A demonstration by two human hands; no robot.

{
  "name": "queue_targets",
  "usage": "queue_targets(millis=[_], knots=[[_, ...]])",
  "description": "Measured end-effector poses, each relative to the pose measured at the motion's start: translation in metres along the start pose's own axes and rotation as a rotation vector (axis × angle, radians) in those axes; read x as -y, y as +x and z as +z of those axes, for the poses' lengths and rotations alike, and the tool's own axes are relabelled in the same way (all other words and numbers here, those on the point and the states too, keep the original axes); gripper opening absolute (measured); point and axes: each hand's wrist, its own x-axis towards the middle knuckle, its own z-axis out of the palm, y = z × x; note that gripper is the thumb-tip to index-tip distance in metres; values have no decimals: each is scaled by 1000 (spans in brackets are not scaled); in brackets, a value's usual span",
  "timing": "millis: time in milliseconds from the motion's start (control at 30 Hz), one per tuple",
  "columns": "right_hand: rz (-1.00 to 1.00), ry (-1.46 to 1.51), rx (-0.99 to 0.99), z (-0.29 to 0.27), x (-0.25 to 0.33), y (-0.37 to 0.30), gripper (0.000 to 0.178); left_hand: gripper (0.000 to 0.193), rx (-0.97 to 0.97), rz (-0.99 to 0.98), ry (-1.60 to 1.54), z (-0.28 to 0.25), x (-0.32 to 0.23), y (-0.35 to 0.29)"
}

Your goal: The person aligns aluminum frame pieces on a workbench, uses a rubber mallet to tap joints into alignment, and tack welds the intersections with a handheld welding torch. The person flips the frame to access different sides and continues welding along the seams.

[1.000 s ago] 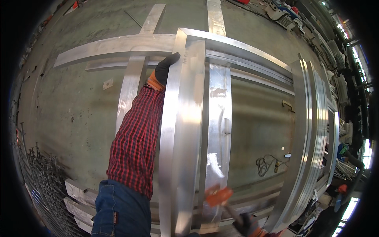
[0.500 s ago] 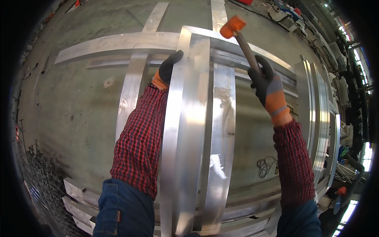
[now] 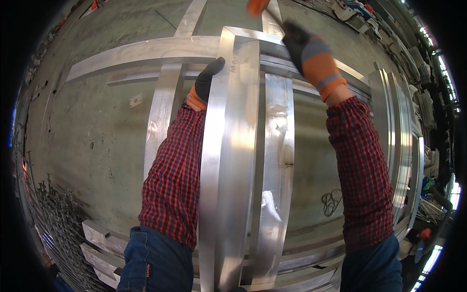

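Observation:
A silvery metal frame [image 3: 212, 151] lies in front of me, its mitred corner at the far end. My left hand [image 3: 208, 82], in a black and orange glove, grips the frame's long left side just below that corner; some fingers are hidden behind the metal. Gloved alike, my right hand [image 3: 307, 56] is closed round the handle of a mallet with an orange head [image 3: 257, 6]. The mallet is raised beyond the frame's corner, blurred and partly cut off by the picture's upper edge.
Wide metal bars [image 3: 141, 51] cross beneath the frame. More long profiles [image 3: 396, 126] are stacked at the right. A coiled cable [image 3: 332, 202] and a small plate [image 3: 136, 100] lie on the floor. Many thin metal rods [image 3: 68, 219] crowd the lower left.
My right hand has swung the mallet up and to the left, toward the far edge of the view. My left hand keeps its hold on the frame.

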Motion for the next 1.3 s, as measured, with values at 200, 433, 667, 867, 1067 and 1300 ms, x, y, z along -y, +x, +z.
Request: queue_targets(millis=[200, 433, 667, 867, 1067, 1300], knots=[[263, -104, 259, -3, 11, -2, 50, 41, -42, 14, 37, -7, -2, 1], [-90, -4, -106, 1, 11, -18, 51, 37, 30, 29, 22, -1, 2, 1], [71, -246, 235, 16, 19, -37, 50, 50, 19, 9, -61, -3, 3, 2], [97, -241, 257, 3, 25, -26, 48, 49, 2, -3, -30, -8, -1, 0], [84, -250, 226, 6, 33, -31, 45, 47, -82, 22, 34, -3, -2, -1], [-10, -20, -126, 7, 29, -13, 46, 46, 34, -31, -14, -2, -2, 0]])
